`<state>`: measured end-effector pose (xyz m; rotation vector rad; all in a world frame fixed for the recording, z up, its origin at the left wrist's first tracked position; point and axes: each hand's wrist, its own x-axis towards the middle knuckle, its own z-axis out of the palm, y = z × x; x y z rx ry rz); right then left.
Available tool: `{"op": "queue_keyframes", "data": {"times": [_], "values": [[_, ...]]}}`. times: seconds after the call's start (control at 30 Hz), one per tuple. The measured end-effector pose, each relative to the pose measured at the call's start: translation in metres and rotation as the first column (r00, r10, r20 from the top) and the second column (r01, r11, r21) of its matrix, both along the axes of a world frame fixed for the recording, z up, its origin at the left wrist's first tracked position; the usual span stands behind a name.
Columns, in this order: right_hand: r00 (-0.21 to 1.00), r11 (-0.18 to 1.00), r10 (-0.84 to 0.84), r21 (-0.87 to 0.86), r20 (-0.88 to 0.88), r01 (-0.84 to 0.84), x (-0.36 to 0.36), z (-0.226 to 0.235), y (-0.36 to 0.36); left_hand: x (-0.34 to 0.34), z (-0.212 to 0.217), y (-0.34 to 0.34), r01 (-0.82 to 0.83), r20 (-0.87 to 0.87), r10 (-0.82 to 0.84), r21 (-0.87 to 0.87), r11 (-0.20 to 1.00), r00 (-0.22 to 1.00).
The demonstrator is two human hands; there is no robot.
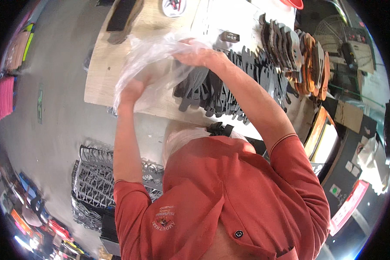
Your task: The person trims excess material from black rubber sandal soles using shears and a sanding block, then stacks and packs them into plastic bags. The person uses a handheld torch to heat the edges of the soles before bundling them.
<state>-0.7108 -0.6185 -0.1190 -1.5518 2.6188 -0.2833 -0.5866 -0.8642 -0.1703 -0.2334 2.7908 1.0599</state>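
Note:
A thin clear plastic bag [160, 45] is spread between my two hands above the pale wooden table. My left hand [133, 92] is at its near left side, with the fingers partly veiled by the plastic. My right hand [199, 57] grips the right side of the bag, its fingers bent into the film. Under my right forearm, close to that hand, a long row of flat dark grey pieces with cut-outs [216, 91] stands packed together along the table's near edge.
Dark sole-shaped pieces [284, 45] and orange and brown ones [314, 65] stand in rows at the right. A small dark block [230, 36] and a white dish [174, 8] lie farther back. Beside my left arm, stacked grey cut-out pieces [93, 173] stand low down.

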Motion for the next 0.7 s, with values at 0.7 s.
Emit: {"op": "queue_keyframes", "data": {"times": [0.7], "values": [[0.422,0.356,-0.794,-0.229,0.438,0.906,0.18,0.029,0.161,-0.022,0.086,0.055,-0.335,0.35,0.14,0.934,-0.124,0.926]]}}
